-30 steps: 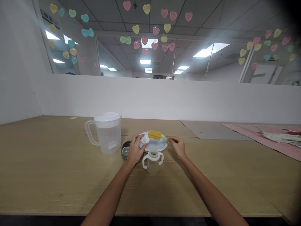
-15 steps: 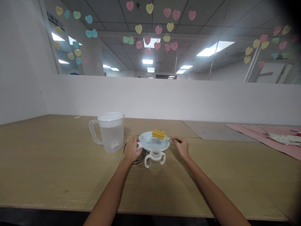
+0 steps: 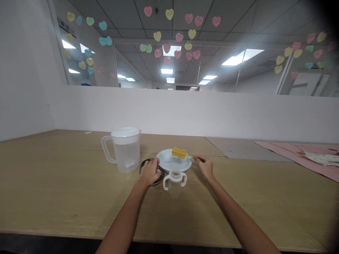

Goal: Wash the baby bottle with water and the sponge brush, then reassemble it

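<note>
My right hand pinches the thin green handle of a sponge bottle brush, whose yellow head is over the white plate. My left hand is down over a round metal bowl, its fingers curled around a white bottle collar that they mostly cover. A clear piece in the bowl is also largely hidden by this hand. Between my hands, in front of the plate, a translucent baby bottle with two white handles stands upright, its mouth uncovered.
A lidded clear plastic pitcher holding some liquid stands left of the bowl. At the right lies a pink cloth with a patterned cloth and a blue pen on it. Behind the wooden table rises a white wall.
My left hand has carried the white collar from beside the brush head down to the metal bowl. The brush stays in my right hand, its head now away from the collar.
</note>
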The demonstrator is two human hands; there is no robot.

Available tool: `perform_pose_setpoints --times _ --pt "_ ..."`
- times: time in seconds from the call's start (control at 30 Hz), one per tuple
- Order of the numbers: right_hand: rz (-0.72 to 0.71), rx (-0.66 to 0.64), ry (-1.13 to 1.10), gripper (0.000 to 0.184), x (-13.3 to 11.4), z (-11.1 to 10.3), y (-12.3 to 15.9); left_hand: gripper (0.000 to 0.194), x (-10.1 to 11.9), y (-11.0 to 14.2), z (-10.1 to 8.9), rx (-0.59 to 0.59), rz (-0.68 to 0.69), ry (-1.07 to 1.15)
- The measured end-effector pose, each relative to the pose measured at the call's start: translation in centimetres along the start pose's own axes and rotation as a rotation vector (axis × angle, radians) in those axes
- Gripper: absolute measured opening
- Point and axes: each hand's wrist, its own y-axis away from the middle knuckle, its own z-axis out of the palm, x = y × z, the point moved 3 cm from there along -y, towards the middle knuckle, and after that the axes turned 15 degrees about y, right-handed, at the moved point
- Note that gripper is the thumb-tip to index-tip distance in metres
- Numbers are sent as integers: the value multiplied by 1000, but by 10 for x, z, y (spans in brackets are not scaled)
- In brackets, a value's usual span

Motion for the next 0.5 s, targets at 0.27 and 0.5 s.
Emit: perform_pose_setpoints --times 0.27,0.5 --pt "9 8 -2 24 0 -1 1 19 -6 -1 -1 206 15 41" --pt "-6 30 66 22 -2 -1 1 32 47 7 0 92 377 300"
